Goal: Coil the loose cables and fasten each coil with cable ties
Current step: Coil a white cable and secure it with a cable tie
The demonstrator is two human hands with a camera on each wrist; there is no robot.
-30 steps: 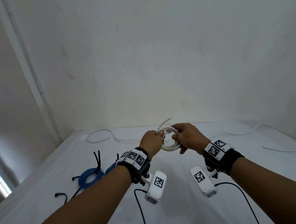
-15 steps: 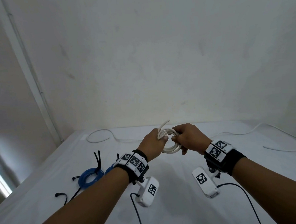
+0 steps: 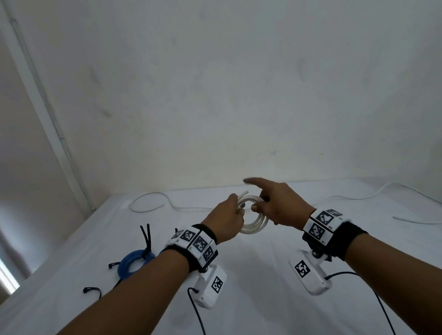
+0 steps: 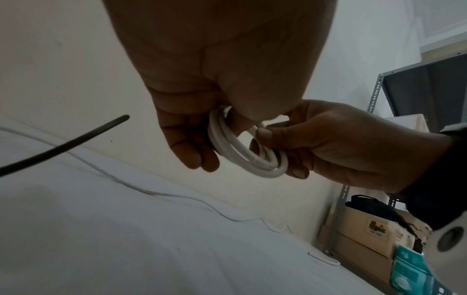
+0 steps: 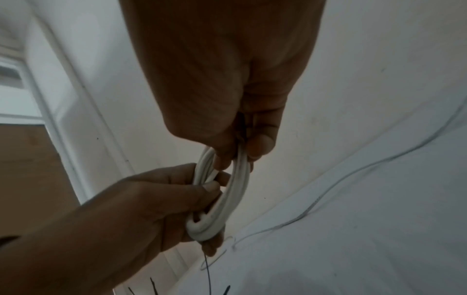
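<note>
A small coil of white cable (image 3: pixel 254 225) hangs above the white table between both hands. My left hand (image 3: pixel 237 209) grips its left side, with the cable's free end sticking up past the thumb. My right hand (image 3: pixel 259 204) pinches the right side between thumb and lower fingers, while its index finger points out straight to the left. The left wrist view shows the coil (image 4: pixel 242 154) and the right hand (image 4: pixel 285 157) clamped on it. From the right wrist, the coil (image 5: pixel 236 179) appears edge-on, the left hand (image 5: pixel 202 191) wrapped round its lower part.
A tied blue coil (image 3: pixel 133 261) lies on the table (image 3: pixel 250 309) at the left with black cable ties (image 3: pixel 145 235) beside it. The white cable's loose length (image 3: pixel 424 206) trails along the back and right. A metal shelf (image 4: pixel 374 99) with boxes stands beyond the table.
My right index finger has lifted off the coil and stretched out straight. Both hands still hold the coil at about the same place above the table.
</note>
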